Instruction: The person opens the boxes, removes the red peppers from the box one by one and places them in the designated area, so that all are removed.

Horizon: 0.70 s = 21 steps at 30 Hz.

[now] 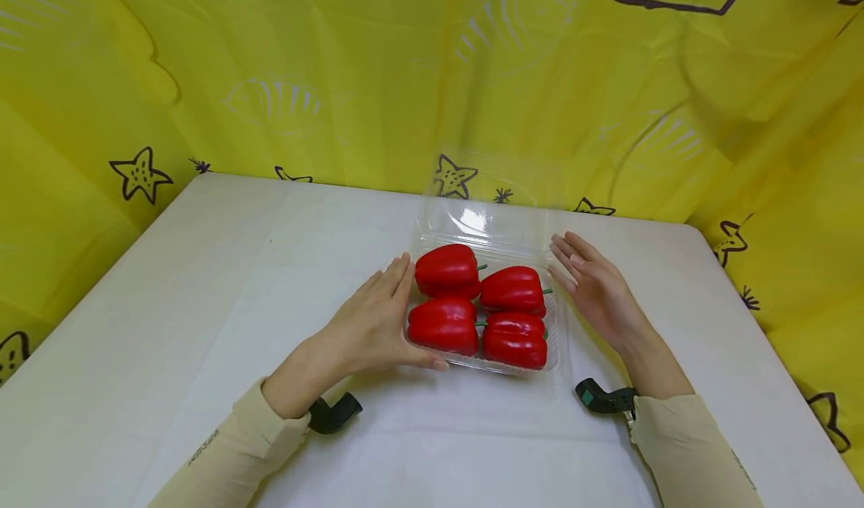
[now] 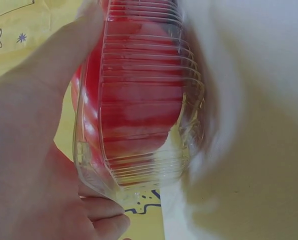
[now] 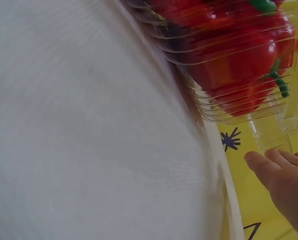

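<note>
Red peppers (image 1: 442, 326) sit two by two in a clear plastic box (image 1: 466, 360) on a white table (image 1: 304, 223), the left hand (image 1: 378, 320) spread against one side, gripping nothing, seemingly to steady it, while the empty right hand (image 1: 601, 287), fingers extended, hangs just beside the other.
</note>
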Available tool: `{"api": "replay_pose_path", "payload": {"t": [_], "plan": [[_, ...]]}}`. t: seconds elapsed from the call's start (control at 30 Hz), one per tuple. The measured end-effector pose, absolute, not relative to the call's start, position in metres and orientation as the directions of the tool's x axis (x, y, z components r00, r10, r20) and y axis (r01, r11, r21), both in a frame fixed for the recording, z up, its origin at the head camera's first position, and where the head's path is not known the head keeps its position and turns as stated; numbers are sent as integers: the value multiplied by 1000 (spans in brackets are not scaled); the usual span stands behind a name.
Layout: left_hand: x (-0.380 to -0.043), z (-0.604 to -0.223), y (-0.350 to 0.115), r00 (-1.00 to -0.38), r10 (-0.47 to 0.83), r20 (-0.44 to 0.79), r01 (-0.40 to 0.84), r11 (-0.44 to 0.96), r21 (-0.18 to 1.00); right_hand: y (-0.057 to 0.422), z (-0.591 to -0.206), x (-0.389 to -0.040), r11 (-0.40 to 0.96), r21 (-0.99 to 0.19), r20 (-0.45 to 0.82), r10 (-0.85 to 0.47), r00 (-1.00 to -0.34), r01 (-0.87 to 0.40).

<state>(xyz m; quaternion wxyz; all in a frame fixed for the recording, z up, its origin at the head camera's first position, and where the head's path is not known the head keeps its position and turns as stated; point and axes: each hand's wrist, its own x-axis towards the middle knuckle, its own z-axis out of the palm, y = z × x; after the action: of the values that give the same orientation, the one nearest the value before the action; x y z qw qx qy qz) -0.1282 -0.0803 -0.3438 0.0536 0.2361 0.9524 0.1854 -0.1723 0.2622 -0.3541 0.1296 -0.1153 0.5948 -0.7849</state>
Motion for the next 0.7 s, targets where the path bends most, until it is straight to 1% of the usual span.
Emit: {"api": "replay_pose_path", "payload": {"t": [0.43, 0.7], "plan": [[-122, -340, -78, -890, 455, -46, 406, 832, 379, 261, -351, -171, -75, -991, -76, -397, -915, 115], [-118, -339, -76, -890, 454, -41, 412, 839, 355, 263, -355, -173, -10, -990, -124, -427, -896, 142]]}}
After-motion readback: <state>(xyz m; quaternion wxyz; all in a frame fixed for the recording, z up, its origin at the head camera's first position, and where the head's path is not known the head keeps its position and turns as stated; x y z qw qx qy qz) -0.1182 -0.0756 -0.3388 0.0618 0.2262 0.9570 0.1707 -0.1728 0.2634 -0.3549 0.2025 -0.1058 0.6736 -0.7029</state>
